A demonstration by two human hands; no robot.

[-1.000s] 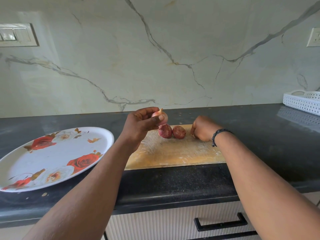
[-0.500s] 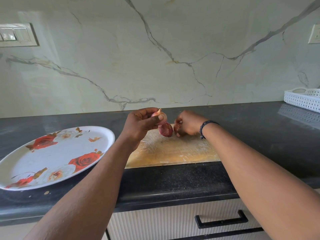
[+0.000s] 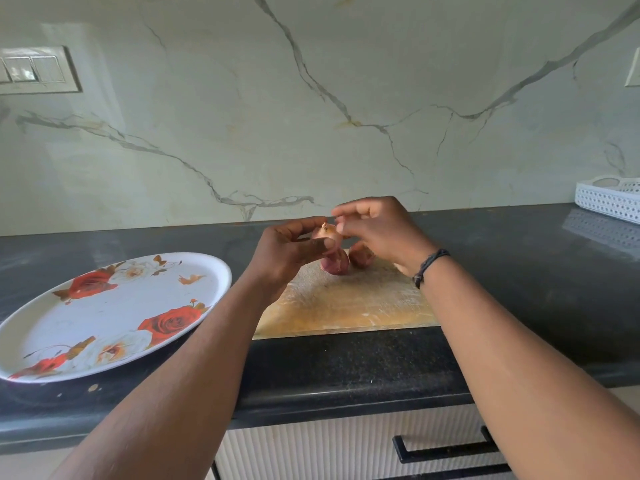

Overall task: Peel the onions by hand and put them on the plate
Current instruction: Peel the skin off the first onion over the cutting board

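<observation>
The left hand is holding one small onion up in the air, with the thumb and fingers curling around it. The onion's pointy tip is sticking up near the top of the hand. The right hand is right beside it, with its fingers bending in at the top of that onion. They are pinching at the dry skin, but it is too small to tell how much skin they are gripping.

Two more onions are lying just under the hands. One onion is sitting below the left thumb. The other one is sitting below the right hand, and part of it is hiding behind that hand. Both are resting on a wooden board, at its far edge, and they are sitting very close together.

The board is lying under both wrists on a dark counter. A big white plate with red roses is sitting on the counter to the left of the left arm. The right wrist is wearing a dark band. Far off to the right of the right hand, a white basket is standing on the counter by the wall.
</observation>
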